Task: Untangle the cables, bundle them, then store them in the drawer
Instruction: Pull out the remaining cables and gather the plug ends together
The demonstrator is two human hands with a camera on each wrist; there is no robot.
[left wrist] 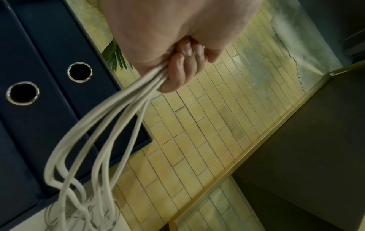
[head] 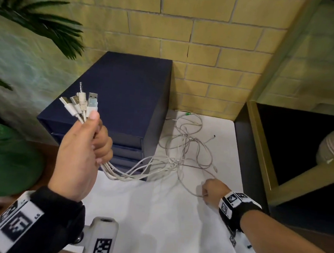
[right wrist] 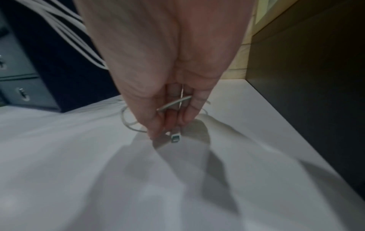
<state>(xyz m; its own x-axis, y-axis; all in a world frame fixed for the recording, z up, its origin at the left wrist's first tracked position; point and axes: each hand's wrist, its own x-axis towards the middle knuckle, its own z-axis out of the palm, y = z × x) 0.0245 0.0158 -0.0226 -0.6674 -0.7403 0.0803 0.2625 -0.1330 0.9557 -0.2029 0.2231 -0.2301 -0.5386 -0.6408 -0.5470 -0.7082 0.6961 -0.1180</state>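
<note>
My left hand [head: 84,147] is raised in front of the dark blue drawer unit [head: 122,95] and grips several white cables, with their plugs [head: 80,101] fanned out above the thumb. In the left wrist view the cables [left wrist: 110,125] run down out of the curled fingers [left wrist: 183,68]. They trail into a loose tangle [head: 186,149] on the white table [head: 155,215]. My right hand [head: 211,191] is low over the table and pinches one thin cable; its small plug end [right wrist: 174,137] hangs below the fingertips [right wrist: 185,115].
The drawer unit has round finger holes [left wrist: 22,93] in its fronts. A yellow brick wall [head: 199,39] is behind. A dark shelf unit [head: 292,148] stands at the right, and a green pot [head: 5,159] with a plant is at the left.
</note>
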